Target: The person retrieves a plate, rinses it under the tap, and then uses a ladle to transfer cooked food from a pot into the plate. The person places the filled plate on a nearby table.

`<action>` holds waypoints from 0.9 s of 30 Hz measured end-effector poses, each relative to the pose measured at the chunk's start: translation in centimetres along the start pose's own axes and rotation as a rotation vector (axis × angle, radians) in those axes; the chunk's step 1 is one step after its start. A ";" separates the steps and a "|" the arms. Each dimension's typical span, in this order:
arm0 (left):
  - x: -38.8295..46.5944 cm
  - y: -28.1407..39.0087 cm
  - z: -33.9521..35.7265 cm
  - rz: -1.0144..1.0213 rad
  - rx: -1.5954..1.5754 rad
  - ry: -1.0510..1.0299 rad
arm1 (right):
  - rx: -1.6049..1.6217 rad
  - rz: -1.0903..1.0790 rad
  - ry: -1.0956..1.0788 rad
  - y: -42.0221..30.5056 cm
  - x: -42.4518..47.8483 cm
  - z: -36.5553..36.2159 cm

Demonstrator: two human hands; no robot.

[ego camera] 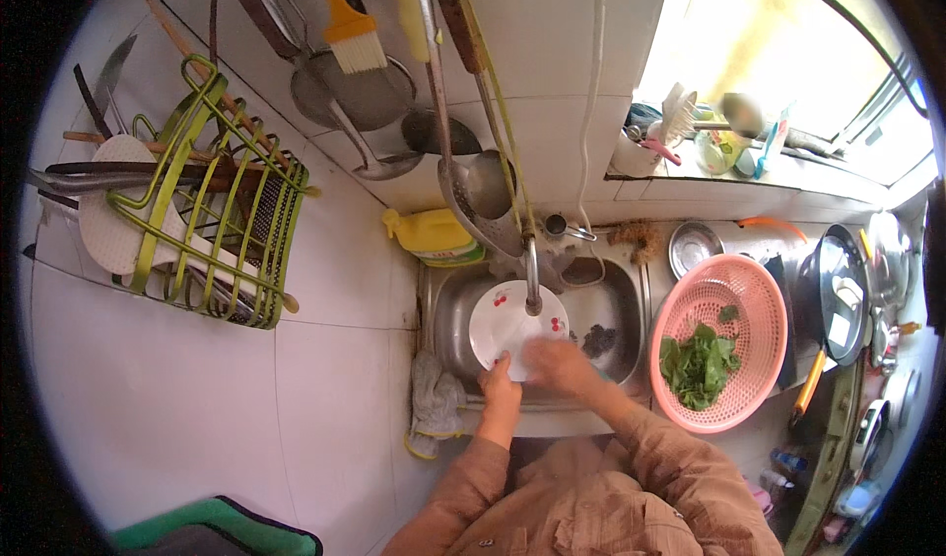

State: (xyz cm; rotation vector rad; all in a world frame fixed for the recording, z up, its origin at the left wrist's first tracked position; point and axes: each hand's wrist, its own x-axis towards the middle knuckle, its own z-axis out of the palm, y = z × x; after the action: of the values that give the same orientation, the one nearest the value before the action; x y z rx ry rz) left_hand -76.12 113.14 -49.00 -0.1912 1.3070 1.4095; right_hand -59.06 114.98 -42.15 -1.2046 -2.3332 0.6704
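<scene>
A white plate with red cherry prints [491, 319] is tilted over the stainless steel sink [451, 312], below the faucet spout [532, 297]. My left hand [500, 392] grips the plate's near rim, with the thumb on its face. My right hand [558, 364] is blurred by motion over the plate's near right part. Whether its fingers hold anything cannot be made out. Dark scraps [599, 340] lie on the sink floor to the right of the plate.
Right of the sink stands a pink plastic colander [768, 334] with leafy greens [698, 371]. A yellow detergent bottle [436, 235] is at the back left corner, a grey cloth [434, 397] on the left edge. Ladles and a strainer [355, 90] hang above; a green utensil rack [222, 209] is wall-mounted.
</scene>
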 end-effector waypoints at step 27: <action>-3.4 7.8 0.5 0.128 0.490 -0.205 | -0.077 -0.125 0.103 -0.9 -0.7 2.5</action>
State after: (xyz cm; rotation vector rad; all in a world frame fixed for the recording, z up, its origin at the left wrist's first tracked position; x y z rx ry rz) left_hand -80.72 113.59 -41.91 0.3615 1.4660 1.1371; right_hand -60.66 113.45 -43.67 -1.0879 -2.3438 0.4697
